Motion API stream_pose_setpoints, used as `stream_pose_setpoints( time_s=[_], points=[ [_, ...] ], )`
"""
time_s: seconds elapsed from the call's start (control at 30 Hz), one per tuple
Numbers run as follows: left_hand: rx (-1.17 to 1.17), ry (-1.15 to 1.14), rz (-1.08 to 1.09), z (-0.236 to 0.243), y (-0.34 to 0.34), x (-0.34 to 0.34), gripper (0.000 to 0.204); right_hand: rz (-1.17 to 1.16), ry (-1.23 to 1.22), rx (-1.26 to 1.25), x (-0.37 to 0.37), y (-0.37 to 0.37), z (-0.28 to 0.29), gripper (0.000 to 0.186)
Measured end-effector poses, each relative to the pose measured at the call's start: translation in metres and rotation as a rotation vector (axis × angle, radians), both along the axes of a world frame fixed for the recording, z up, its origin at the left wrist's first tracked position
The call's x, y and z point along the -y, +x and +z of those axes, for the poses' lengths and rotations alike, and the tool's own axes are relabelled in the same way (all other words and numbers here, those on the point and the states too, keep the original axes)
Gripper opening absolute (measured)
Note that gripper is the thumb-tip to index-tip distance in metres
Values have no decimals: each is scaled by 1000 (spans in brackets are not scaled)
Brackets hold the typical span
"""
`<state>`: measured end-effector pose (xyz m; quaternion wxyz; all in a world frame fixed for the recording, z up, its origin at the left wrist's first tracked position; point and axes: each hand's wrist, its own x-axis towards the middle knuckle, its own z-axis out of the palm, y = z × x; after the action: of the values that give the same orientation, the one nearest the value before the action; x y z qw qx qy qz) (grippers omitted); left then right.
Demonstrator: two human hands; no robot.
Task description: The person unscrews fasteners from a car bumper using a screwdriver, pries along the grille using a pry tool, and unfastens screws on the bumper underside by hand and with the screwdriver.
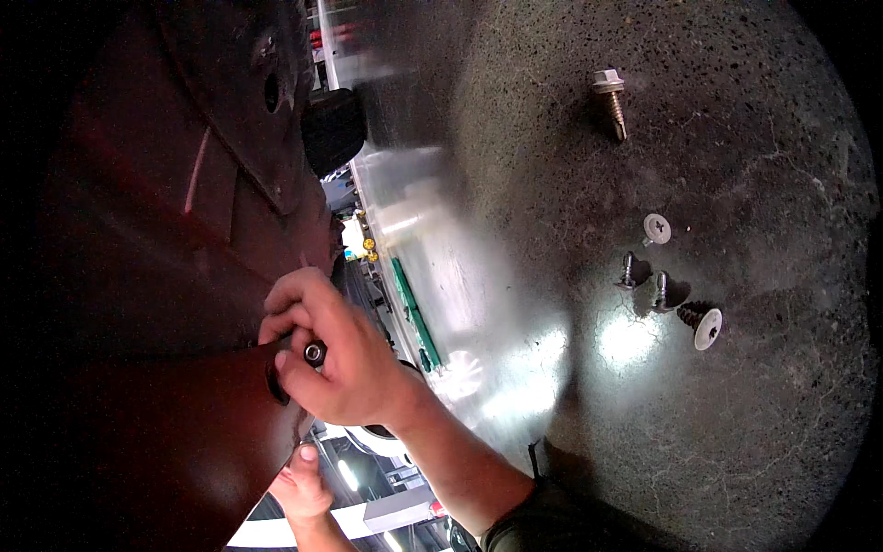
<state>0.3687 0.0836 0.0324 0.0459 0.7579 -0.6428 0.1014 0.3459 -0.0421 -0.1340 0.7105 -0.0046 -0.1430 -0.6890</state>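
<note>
My right hand (345, 354) reaches in from the lower right with its fingers bent and thumb drawn in. Between thumb and fingers is a small dark socket-like piece (315, 353) with a hollow round end; the rest of it is hidden by the hand. The hand is against the edge of a dark red car body panel (212, 423), and a dark rounded part (276, 381) shows beside the thumb. Lower down, my left hand (303, 488) has its thumb at the panel's lower edge; its other fingers are mostly hidden behind the panel.
On the speckled concrete floor (736, 432) at right lie a hex-head screw (611, 101) with a washer, a wide-headed screw (656, 228), two small screws (661, 293) and a dark-threaded, pale-headed screw (706, 327). Beyond are a black block-like part (333, 132) and a green strip (416, 313).
</note>
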Motion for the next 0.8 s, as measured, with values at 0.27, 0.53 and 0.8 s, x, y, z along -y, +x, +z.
stream_pose_setpoints(
  time_s=[0.27, 0.53, 0.8],
  points=[
    [137, 127, 13, 11, -3, 2, 59, -205, 309, -18, -6, 7, 16, 39],
    [4, 15, 2, 6, 4, 0, 72, -86, 226, 76, -4, 9, 8, 38],
    [9, -17, -43, 7, 11, -3, 74, -35, 140, 194, -2, 15, 4, 37]
  ],
)
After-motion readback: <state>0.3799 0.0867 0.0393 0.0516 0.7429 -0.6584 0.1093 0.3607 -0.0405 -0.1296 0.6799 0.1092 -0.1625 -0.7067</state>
